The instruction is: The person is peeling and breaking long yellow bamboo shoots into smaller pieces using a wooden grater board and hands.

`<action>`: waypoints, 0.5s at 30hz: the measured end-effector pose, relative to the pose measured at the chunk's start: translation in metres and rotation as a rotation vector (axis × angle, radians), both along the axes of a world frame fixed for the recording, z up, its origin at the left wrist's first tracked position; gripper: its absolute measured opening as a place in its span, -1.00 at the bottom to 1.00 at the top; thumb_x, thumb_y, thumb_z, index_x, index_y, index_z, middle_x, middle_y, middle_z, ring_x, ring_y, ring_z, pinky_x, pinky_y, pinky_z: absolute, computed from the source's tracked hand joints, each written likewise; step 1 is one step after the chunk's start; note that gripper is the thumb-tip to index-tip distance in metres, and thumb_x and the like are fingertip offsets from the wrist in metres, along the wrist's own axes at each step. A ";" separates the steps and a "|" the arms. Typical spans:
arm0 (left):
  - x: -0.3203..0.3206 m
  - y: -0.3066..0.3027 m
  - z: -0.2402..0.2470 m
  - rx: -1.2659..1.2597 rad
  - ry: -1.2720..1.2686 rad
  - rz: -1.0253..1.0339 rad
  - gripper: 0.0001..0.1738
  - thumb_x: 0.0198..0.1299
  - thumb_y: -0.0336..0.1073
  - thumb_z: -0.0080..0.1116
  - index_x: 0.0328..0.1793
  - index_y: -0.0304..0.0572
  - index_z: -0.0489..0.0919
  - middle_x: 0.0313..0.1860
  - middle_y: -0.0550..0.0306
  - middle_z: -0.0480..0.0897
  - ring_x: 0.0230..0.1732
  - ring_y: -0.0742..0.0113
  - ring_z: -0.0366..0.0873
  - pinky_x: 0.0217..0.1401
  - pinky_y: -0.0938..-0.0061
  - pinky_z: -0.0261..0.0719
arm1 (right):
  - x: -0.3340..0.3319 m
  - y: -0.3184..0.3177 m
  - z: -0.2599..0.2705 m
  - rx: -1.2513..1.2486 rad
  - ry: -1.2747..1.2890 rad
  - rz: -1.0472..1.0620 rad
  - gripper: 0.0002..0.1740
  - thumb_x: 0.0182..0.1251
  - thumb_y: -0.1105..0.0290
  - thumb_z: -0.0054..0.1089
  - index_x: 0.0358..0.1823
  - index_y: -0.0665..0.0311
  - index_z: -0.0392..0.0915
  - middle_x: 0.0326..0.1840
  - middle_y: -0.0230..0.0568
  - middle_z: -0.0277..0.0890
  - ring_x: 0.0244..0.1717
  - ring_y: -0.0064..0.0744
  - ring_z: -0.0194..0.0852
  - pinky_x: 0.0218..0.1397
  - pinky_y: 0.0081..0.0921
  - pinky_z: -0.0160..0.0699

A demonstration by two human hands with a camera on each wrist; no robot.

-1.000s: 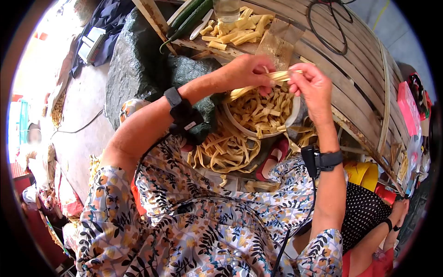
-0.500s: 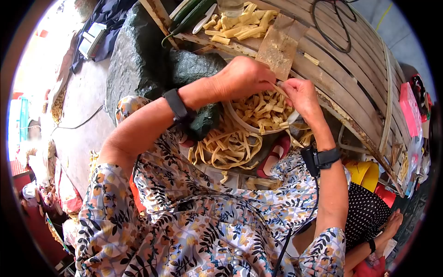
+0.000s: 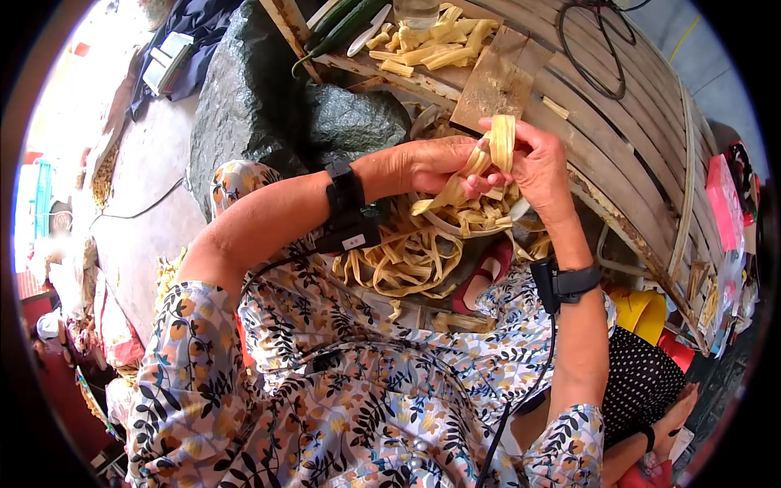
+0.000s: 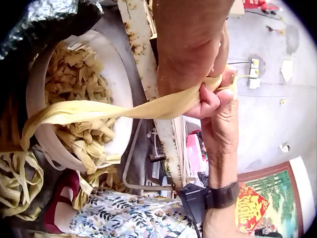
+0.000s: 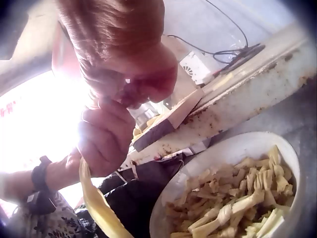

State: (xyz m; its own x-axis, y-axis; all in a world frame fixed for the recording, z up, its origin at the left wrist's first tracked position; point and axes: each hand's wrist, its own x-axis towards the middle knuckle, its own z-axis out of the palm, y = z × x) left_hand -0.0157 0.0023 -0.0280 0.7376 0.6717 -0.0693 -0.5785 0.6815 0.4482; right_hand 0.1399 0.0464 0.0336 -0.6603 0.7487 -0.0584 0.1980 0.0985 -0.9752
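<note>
A long, flat, pale yellow strip point(image 3: 503, 145) runs between both hands above a white tub point(image 4: 121, 82) of similar short pieces, some knotted. The left hand point(image 3: 439, 163) pinches the strip, and its loose tail hangs down over the tub in the left wrist view. Across the fingers of the right hand point(image 3: 543, 167) the strip bends in a loop, gripped there too. The fingertips of the two hands meet closely; in the right wrist view they partly hide the fold. Knotted pieces point(image 5: 230, 210) show plainly in the tub there.
Long loose strips point(image 3: 403, 260) lie in a heap below the tub. On the slatted wooden bench point(image 3: 618, 163) are a wooden board point(image 3: 490, 85), cut yellow pieces point(image 3: 439, 49) and a black cable point(image 3: 606, 81). A dark green plastic sheet point(image 3: 244, 122) stands to the left.
The strip was stretched between the hands, then the hands drew together. Now the strip is looped over the right fingers, and the left hand has turned and lowered, its tail hanging free.
</note>
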 end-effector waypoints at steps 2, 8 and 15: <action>0.004 0.002 -0.001 -0.070 0.024 0.001 -0.68 0.26 -0.12 -0.04 -0.15 -0.29 0.42 -0.41 0.22 0.44 -0.60 0.64 0.26 -0.61 0.75 0.27 | 0.002 0.001 -0.001 0.099 -0.028 0.042 -0.64 0.10 0.28 0.25 -0.08 0.28 0.53 -0.37 -0.41 0.50 -0.53 -0.67 0.39 -0.42 -0.74 0.43; 0.006 0.003 0.012 -0.026 0.445 0.523 -0.82 0.25 -0.32 -0.02 -0.23 -0.32 0.48 -0.45 0.20 0.51 -0.57 0.58 0.42 -0.52 0.72 0.46 | 0.004 0.006 -0.012 0.918 -0.193 -0.237 -0.70 0.08 0.31 0.24 -0.14 0.22 0.57 -0.33 -0.29 0.44 -0.27 -0.60 0.38 -0.38 -0.58 0.41; -0.004 0.000 0.035 0.540 1.025 0.689 -0.70 0.27 -0.24 -0.04 -0.25 -0.41 0.51 -0.50 0.17 0.53 -0.59 0.55 0.45 -0.51 0.63 0.46 | 0.001 0.012 -0.025 0.201 -0.127 -0.159 -0.82 0.07 0.38 0.24 -0.34 0.33 0.59 -0.64 -0.24 0.48 -0.66 -0.56 0.29 -0.53 -0.57 0.30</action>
State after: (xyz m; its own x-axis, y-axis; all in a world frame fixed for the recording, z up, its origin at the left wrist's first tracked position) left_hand -0.0194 0.0027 0.0071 0.0172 0.9998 0.0071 0.0256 -0.0076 0.9996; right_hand 0.1405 0.0582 0.0085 -0.5305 0.8472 0.0272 0.3456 0.2454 -0.9057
